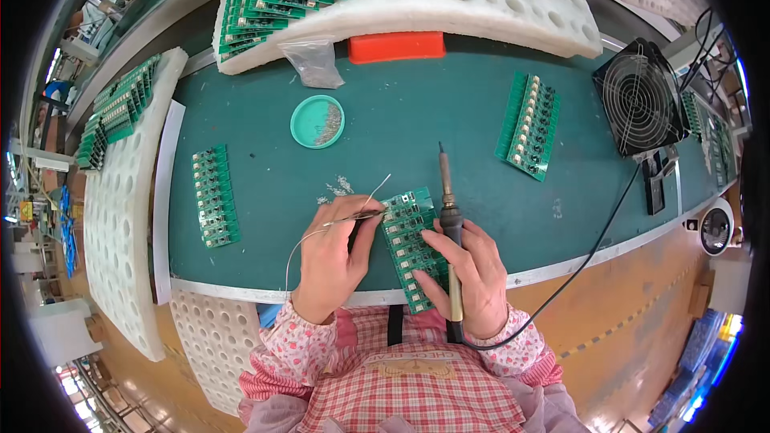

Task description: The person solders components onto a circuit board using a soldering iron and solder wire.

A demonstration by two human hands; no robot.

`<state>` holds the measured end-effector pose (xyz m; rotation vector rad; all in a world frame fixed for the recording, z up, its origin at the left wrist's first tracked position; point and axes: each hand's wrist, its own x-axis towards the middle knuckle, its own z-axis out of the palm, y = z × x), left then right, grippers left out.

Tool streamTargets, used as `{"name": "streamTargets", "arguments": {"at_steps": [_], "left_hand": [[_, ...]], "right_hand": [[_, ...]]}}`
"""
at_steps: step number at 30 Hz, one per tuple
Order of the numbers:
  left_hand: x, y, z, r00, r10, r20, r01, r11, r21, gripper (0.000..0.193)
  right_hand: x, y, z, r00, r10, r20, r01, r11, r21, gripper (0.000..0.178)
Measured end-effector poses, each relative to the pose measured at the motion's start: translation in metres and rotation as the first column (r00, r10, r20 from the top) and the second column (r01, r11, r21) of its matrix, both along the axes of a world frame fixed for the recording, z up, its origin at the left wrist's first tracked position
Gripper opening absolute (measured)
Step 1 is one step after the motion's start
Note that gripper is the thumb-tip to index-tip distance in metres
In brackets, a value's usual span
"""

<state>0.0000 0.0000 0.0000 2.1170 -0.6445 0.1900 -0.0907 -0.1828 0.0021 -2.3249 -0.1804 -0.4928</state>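
Note:
A green circuit board panel (407, 250) with a row of pale components lies tilted near the table's front edge. Pinched in my left hand (330, 252) are dark, slim tweezers (365, 215), their tips at the panel's upper left corner. A thin solder wire (298, 247) also passes through those fingers, its free end above the panel. My right hand (479, 273) is closed around a soldering iron (451, 220), whose tip points away from me, off the board. Fingers of that hand also touch the panel's right side. Small loose pins (340, 186) lie just beyond my left hand.
A turquoise dish (296, 122) holds fine metal pins, near a clear bag (314, 64) and a red block (397, 46). Other board panels (213, 196) (529, 126) lie left and right. White foam trays (481, 4) edge the table; a black fan (639, 96) stands right, near the iron's cable (589, 252).

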Motion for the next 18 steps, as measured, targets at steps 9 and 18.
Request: {"name": "streamTargets", "arguments": {"at_steps": [9,18], "left_hand": [[0.0014,-0.0025,0.0003,1.0,0.018,0.023,-0.018,1.0,0.019,0.015],[0.0014,-0.0015,-0.0001,1.0,0.014,0.018,-0.015,0.999,0.029,0.015]], "right_hand": [[0.0,-0.0008,-0.0016,1.0,-0.003,0.01,0.003,1.0,-0.018,0.058],[0.0006,-0.0007,0.0057,1.0,-0.015,0.018,0.014,0.998,0.068,0.057]]}}
